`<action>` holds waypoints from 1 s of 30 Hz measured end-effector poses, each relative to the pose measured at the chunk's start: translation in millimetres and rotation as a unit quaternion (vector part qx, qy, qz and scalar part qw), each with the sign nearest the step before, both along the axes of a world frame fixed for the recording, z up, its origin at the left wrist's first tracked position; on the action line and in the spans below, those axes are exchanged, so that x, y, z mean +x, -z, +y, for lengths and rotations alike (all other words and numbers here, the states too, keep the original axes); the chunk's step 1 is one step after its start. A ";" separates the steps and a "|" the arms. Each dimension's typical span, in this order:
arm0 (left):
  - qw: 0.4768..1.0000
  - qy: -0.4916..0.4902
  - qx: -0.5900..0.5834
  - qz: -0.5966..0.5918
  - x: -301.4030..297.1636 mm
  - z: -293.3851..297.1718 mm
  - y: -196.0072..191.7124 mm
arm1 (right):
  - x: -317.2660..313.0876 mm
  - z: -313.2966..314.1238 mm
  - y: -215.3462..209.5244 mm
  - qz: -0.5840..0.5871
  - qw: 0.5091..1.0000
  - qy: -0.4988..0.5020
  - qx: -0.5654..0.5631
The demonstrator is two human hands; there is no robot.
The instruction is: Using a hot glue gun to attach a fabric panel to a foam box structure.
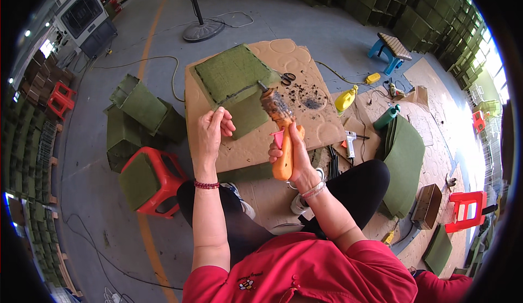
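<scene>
My right hand (294,149) is wrapped round the handle of an orange hot glue gun (283,163) with a pink trigger. Its front end is caked with dark residue, and the nozzle points up and away near the right side of a green box-like piece (231,74). That piece lies on a cardboard-topped work table (223,158), with dark glue along its near edge. My left hand (214,131) is at its near edge, fingers curled and thumb and forefinger together. Whether anything is pinched there cannot be made out. Another green panel (253,119) lies between the hands.
Black scissors (287,78) and dark glue crumbs (311,98) lie on the table. Green boxes (139,104) and a red stool (158,188) stand left. On the right are a yellow bottle (345,100), a white glue gun (350,144) and stacked green panels (404,167). Cables cross the floor.
</scene>
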State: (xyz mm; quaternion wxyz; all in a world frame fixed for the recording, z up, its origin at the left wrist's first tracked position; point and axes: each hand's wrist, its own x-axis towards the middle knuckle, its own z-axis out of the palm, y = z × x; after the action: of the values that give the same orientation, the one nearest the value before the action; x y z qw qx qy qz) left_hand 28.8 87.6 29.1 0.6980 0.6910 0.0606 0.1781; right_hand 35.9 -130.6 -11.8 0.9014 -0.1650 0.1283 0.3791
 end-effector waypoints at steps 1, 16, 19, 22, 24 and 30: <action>1.000 0.001 -0.003 -0.004 -0.2 0.4 0.2 | -3.3 3.1 -0.1 0.001 1.000 -0.001 0.000; 1.000 0.005 0.005 0.002 -2.1 1.2 -2.4 | 33.4 -17.6 -6.3 -0.036 0.992 0.088 -0.088; 1.000 -0.017 0.022 0.004 -2.6 0.2 -2.3 | 37.1 -29.8 12.9 -0.016 0.995 0.096 -0.003; 0.998 -0.048 0.045 -0.003 -5.0 13.4 -9.6 | 37.5 -38.9 8.1 -0.031 0.994 0.094 0.053; 0.998 -0.044 0.045 -0.001 -7.1 24.4 -10.2 | 34.8 -45.9 -0.2 -0.079 0.993 0.090 0.018; 0.998 -0.034 0.045 -0.001 -10.4 28.7 -7.0 | -12.4 -20.0 -46.8 -0.116 0.984 0.077 -0.114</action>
State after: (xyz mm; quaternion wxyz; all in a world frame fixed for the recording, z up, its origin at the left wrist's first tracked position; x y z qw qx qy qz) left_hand 18.4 116.3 36.0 0.6601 0.7188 0.0749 0.2048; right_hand 23.5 -150.5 35.0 0.9121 -0.2989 0.0771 0.2699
